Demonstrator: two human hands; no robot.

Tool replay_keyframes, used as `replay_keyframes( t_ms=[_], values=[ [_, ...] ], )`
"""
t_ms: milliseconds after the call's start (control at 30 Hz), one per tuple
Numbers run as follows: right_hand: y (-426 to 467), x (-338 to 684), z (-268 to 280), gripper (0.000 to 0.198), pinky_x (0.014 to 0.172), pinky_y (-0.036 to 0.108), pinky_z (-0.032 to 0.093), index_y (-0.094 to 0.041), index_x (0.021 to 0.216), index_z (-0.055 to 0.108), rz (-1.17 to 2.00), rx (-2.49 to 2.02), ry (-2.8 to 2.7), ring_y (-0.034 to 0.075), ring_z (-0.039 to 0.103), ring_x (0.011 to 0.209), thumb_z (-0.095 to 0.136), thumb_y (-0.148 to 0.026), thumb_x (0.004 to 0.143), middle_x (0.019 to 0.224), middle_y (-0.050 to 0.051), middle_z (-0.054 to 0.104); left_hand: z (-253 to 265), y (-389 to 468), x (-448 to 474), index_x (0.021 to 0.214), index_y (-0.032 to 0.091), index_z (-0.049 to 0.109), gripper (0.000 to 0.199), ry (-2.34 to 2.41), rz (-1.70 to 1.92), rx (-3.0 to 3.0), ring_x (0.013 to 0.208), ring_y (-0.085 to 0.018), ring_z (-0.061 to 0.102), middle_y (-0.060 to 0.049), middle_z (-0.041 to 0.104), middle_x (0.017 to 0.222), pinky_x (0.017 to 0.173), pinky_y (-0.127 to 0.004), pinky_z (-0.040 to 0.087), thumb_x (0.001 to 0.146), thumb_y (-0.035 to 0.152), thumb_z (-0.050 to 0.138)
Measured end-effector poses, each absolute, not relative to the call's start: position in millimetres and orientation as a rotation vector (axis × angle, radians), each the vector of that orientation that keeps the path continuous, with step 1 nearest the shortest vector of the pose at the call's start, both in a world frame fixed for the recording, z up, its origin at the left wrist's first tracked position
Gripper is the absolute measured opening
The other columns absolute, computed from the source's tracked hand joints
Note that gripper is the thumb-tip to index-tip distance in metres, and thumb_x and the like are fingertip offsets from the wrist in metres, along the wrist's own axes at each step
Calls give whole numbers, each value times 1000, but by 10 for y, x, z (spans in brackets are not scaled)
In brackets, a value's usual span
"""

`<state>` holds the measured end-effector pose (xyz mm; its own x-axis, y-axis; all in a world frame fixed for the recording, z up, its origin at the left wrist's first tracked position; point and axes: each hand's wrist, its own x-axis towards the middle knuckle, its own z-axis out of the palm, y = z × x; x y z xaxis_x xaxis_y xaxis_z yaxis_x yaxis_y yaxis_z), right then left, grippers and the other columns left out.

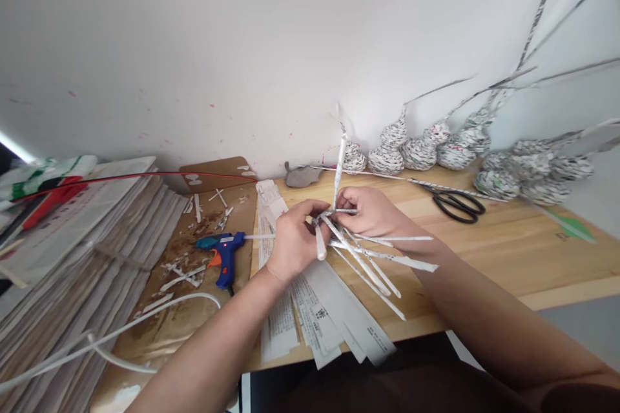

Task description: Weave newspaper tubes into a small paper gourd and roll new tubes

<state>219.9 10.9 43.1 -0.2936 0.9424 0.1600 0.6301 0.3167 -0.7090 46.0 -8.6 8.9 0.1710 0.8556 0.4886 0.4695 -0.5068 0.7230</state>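
A bundle of rolled newspaper sticks (356,255) fans out from between my two hands above the table. My left hand (299,237) is closed around the point where the sticks cross; one thick stick end pokes down beside its fingers. On the other side, my right hand (365,210) pinches the sticks near the same crossing, its fingertips partly hidden. One roll stands nearly upright between the hands, and several others splay towards the lower right. Flat newspaper strips (322,316) lie on the table under the bundle.
A blue glue gun (227,258) rests on stained cardboard (194,271) among paper scraps. Stacked newspapers (92,271) fill the left side. Black scissors (455,204) lie to the right. Several woven gourd shapes (387,151) line the wall, some with long sticks jutting out. A white cable (130,322) loops lower left.
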Motion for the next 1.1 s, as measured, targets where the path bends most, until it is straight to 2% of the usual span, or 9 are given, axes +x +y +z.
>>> replay_keyframes(
  t_ms=[100,167,367,533,700,833,933,1100],
  values=[
    [121,2208,416,6,56,25,39,-17,75,64,741,-1355,-2017,15,58,62,66,-22,72,69,2,65,92,-75,455,89,18,72,13,1289,1324,2060,80,-17,69,-5,75,89,72,-26,53,80,17,63],
    [132,2216,386,7,57,25,40,-18,77,63,793,-1285,-2004,15,58,63,64,-24,74,69,1,65,98,-65,462,85,18,72,11,1286,1360,2030,79,-17,68,-5,75,86,74,-27,52,83,20,62],
    [143,2218,337,7,58,25,40,-19,72,57,896,-1176,-1960,14,53,60,63,-23,72,62,-2,57,149,-50,499,75,16,69,12,1277,1345,1794,64,-14,62,-1,71,69,60,-24,47,83,22,62],
    [148,2230,368,6,63,26,42,-19,71,57,862,-1151,-2010,16,56,66,61,-23,73,69,0,61,158,-2,464,75,16,71,12,1267,1203,1769,63,-15,63,-2,71,68,62,-25,48,79,27,67],
    [95,2243,423,7,58,26,38,-20,78,60,791,-1226,-2098,15,56,63,63,-26,77,68,0,62,88,6,455,76,17,68,8,1369,1250,1923,73,-17,64,-4,71,76,70,-28,47,81,21,63],
    [76,2257,429,10,60,27,39,-21,83,64,652,-1217,-2138,16,60,69,64,-31,81,76,1,67,57,-16,468,77,17,63,10,1424,1250,2101,70,-16,60,-3,66,73,66,-28,44,85,18,57],
    [97,2269,427,9,61,29,40,-21,83,65,577,-1242,-2189,18,61,71,63,-30,81,78,2,69,80,-17,467,79,18,65,10,1340,1220,2063,68,-15,60,-1,68,73,64,-26,45,86,19,57],
    [85,2266,450,5,65,32,44,-22,82,65,640,-1297,-2168,21,64,76,62,-24,79,81,4,70,143,-28,445,76,19,69,7,1312,1213,2050,69,-15,64,0,72,74,68,-26,48,81,18,64]
  ],
)
